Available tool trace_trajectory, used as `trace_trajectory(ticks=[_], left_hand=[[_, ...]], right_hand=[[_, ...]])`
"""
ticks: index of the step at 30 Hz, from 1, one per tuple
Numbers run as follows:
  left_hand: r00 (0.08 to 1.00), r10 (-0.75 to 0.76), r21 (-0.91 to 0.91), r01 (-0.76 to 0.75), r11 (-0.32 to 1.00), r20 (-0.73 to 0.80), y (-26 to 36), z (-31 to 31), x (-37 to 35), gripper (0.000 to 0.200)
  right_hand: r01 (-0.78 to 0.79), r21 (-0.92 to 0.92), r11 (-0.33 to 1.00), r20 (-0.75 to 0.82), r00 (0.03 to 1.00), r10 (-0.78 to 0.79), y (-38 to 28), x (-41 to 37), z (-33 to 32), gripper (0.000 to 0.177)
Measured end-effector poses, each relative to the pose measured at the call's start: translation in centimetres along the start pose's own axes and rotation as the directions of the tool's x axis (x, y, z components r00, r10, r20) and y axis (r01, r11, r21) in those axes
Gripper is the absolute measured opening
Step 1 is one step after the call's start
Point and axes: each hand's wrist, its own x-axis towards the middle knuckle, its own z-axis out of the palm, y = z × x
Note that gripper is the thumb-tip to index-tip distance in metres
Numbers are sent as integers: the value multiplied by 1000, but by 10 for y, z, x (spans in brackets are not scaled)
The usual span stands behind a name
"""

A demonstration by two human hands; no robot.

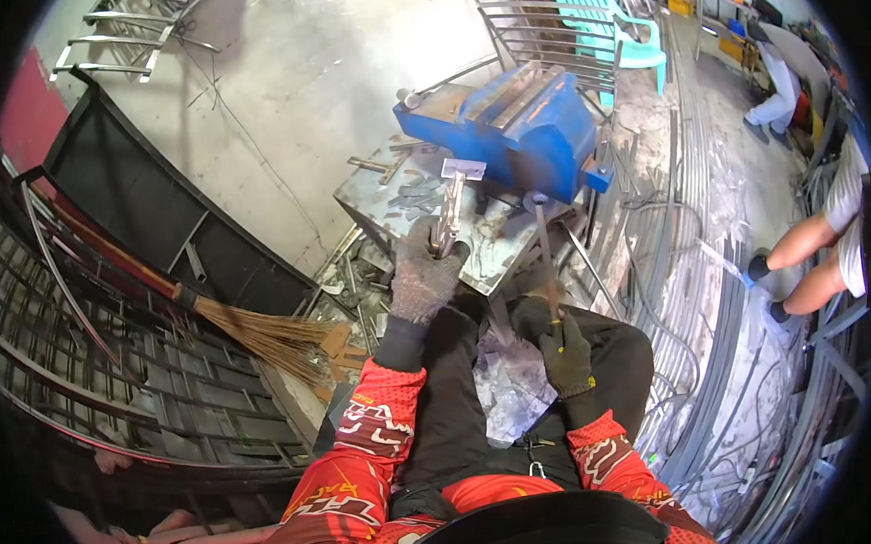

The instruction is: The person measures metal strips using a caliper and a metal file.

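Observation:
My left hand (426, 277), in a grey glove, is wrapped round a pair of locking pliers (450, 214). A small flat metal plate (464, 169) sits at the pliers' jaws, above the metal work table (404, 201). My gloved right hand (565, 354) is closed on a thin rod-like tool (549, 278), which points up toward the blue vise (536, 125). What the tool's far end touches is too small to tell. Small metal scraps (418, 191) lie on the table left of the pliers.
A straw broom (255, 331) and black metal frames (175, 224) are at the left. Long metal bars (704, 263) lie along the floor at the right. Behind the vise stands a turquoise chair (639, 49). Another person's bare legs (809, 254) and a bent-over person (779, 78) are at the right.

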Motion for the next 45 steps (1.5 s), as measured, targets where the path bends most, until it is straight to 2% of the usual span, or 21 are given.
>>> trace_trajectory(ticks=[2,4,6,9,13,15,16,18,19,21,23,24,26,30,32,36,38,41,45], left_hand=[[999,49,12,-49,999,8,7,-2,2,27],[1000,-4,-5,5,1000,27,4,3,1,27],[999,-37,-124,41,991,28,-6,9,2,26],[992,-92,-72,98,993,82,-10,11,3,28],[978,-140,-91,155,984,155,-22,16,5,30],[967,-192,-183,221,958,167,-23,22,4,30],[964,-199,-185,231,955,174,-29,24,7,30],[960,-183,-311,244,919,213,-30,28,7,30],[959,-183,-313,245,918,214,-26,30,9,30],[903,-328,-390,419,820,279,-15,37,9,29],[911,-312,-437,405,803,271,-25,51,18,28],[923,-295,-481,382,789,248,-26,58,22,28],[933,-281,-515,359,778,225,-23,75,29,27],[939,-284,-589,344,731,196,-34,98,32,28],[965,-221,-448,260,855,138,-52,107,29,31],[970,-221,-368,243,898,100,-63,106,20,32],[975,-217,-348,223,911,58,-65,103,22,32],[968,-250,-333,248,910,39,-64,102,20,34],[958,-282,-394,281,875,56,-59,99,16,37]], right_hand=[[21,-17,1000,3,1000,-21,0,1,-2,57],[0,0,1000,4,1000,0,1,1,-4,57],[-22,16,1000,8,1000,22,-1,1,-5,57],[-41,-16,999,25,999,41,-6,3,-8,57],[-54,-9,999,27,998,54,-4,2,-9,54],[-54,-26,998,22,998,55,-3,1,-9,53],[-73,-26,997,25,997,73,-2,3,-6,53],[-95,-27,995,32,995,96,-2,1,-6,53],[-55,-45,997,14,998,56,-1,2,-5,53],[-27,-71,997,-4,1000,27,-4,2,-6,53],[-218,-14,976,87,972,219,-11,5,-6,53],[-222,-21,975,88,971,223,-7,3,-4,53],[-19,-55,998,-16,1000,18,5,1,2,50],[-109,-68,992,37,993,112,3,2,3,49],[-122,-78,989,39,991,126,7,-1,4,48],[-183,-73,980,59,980,188,4,-1,4,48],[-281,-15,959,110,953,281,0,0,6,53],[-210,-84,974,130,967,220,-4,2,5,53],[-240,-127,962,162,952,259,-7,3,5,53]])
